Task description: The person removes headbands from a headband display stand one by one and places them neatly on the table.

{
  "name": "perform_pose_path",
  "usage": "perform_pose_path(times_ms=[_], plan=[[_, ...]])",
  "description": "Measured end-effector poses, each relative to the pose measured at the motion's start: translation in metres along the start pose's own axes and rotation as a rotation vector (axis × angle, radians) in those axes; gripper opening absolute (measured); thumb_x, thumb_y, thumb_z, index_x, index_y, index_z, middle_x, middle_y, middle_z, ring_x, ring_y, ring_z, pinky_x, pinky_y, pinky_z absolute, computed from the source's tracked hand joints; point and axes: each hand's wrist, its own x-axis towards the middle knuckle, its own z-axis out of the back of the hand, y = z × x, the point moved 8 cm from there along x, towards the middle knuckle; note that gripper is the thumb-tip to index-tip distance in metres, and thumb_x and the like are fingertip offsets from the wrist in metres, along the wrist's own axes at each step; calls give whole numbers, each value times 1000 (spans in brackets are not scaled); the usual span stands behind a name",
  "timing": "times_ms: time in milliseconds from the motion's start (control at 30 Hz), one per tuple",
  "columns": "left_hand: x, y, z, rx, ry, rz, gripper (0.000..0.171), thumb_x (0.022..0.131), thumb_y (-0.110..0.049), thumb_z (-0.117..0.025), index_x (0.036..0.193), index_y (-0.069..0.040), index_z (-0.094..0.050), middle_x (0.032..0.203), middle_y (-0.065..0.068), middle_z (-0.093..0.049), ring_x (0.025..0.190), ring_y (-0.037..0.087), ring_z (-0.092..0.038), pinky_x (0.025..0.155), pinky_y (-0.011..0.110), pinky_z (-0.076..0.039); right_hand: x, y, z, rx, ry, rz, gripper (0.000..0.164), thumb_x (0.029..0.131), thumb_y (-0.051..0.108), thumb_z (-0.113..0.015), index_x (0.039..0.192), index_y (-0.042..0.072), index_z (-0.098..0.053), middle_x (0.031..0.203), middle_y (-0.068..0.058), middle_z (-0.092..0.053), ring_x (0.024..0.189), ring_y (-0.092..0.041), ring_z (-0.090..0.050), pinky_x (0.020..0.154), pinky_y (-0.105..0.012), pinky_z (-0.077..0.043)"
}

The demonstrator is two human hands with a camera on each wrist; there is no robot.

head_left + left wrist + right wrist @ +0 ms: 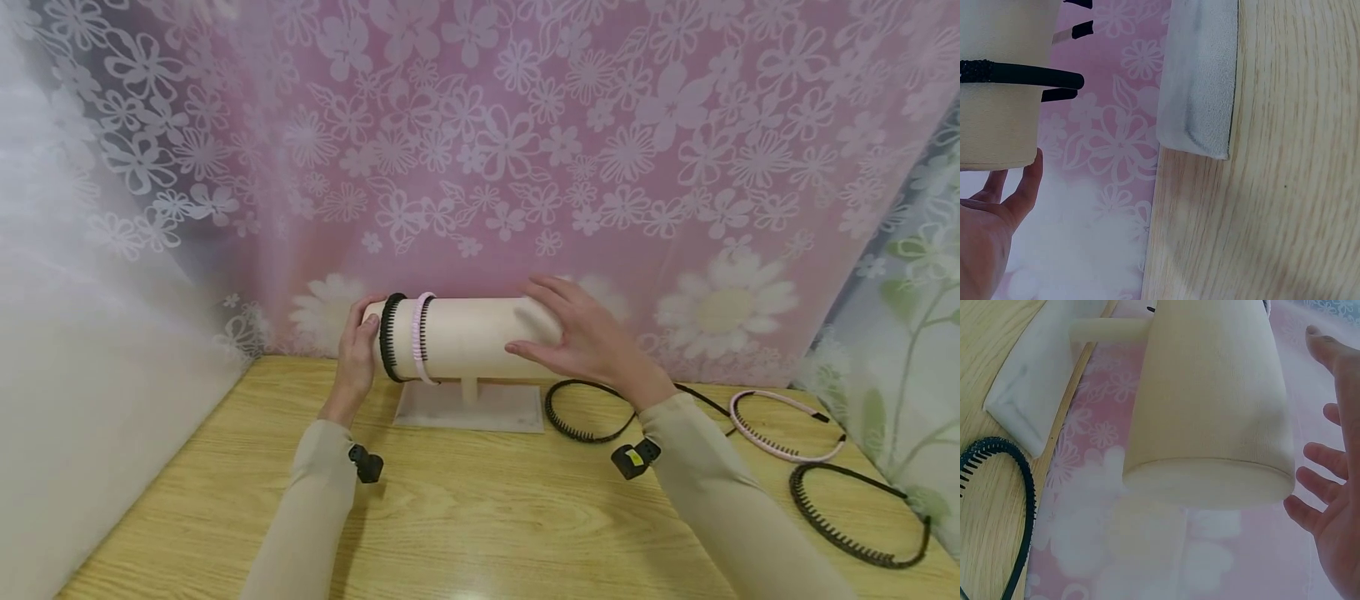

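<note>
A cream headband display stand point(480, 333) has a horizontal roll on a short post above a pale rectangular base point(510, 410). Around the left part of the roll sit a black toothed headband point(387, 337) and, just right of it, a pink toothed headband point(418, 337). My left hand point(356, 360) grips the roll's left end, thumb in front and fingers over the top. At the right end, my right hand point(588, 337) is spread with fingers apart; the right wrist view has this hand point(1341, 506) beside the bare end of the roll point(1210, 481).
Right of the base, a black headband point(581, 437) lies on the wooden table point(465, 517). Farther right are a pink headband point(780, 454) and another black headband point(832, 537). Part of a further black band point(705, 398) shows behind my right forearm. A flowered pink curtain point(480, 167) hangs behind.
</note>
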Motion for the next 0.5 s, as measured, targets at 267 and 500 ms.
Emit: perform_pose_path(times_ms=[267,500], plan=[[0,-2,0,6,2,27,41,109,-27,-35,144,-14,-51,146,5,-55,121,11,-52,99,21,-40,15,4,-4,22,5,3,83,84,47,-81,150,8,-50,154,-19,-49,143,-38,-46,114,-58,-40],[0,-2,-1,5,15,40,43,109,-22,-34,147,-8,-48,150,12,-52,122,9,-51,101,21,-40,25,7,-17,15,47,-11,82,86,52,-77,150,9,-50,156,-18,-47,144,-37,-45,114,-58,-39]])
